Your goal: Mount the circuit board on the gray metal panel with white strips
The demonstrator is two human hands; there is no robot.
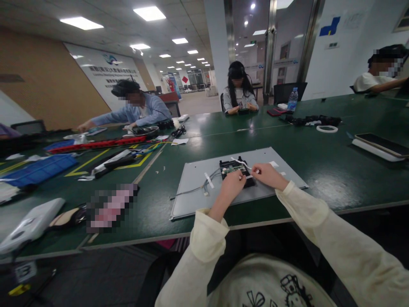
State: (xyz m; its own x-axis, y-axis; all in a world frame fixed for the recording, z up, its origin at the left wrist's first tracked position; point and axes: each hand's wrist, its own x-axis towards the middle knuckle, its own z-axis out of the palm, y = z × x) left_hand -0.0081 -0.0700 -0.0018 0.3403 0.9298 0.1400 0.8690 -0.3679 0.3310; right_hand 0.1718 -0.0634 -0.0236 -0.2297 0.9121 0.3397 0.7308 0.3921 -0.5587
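Observation:
A flat grey panel [191,175] lies near the table's front edge. On its middle sits a black plastic housing [226,163] with a green circuit board [229,169]. Over the housing's right part my right hand [270,175] is closed in a pinch on a thin white strip of tape [240,162], which curls away to the left. My left hand [232,184] rests at the housing's front, fingers bent together; whatever they hold is hidden. A short white piece shows between both hands. Grey cables [198,187] run left from the board, beside a white tape piece [209,180] on the panel.
A blurred pink item [115,207], a white device [32,224] and a blue tray [40,169] lie to the left. On the right are a phone [383,145], a tape roll [326,128] and a water bottle [292,100]. Several people sit around the green table [217,132].

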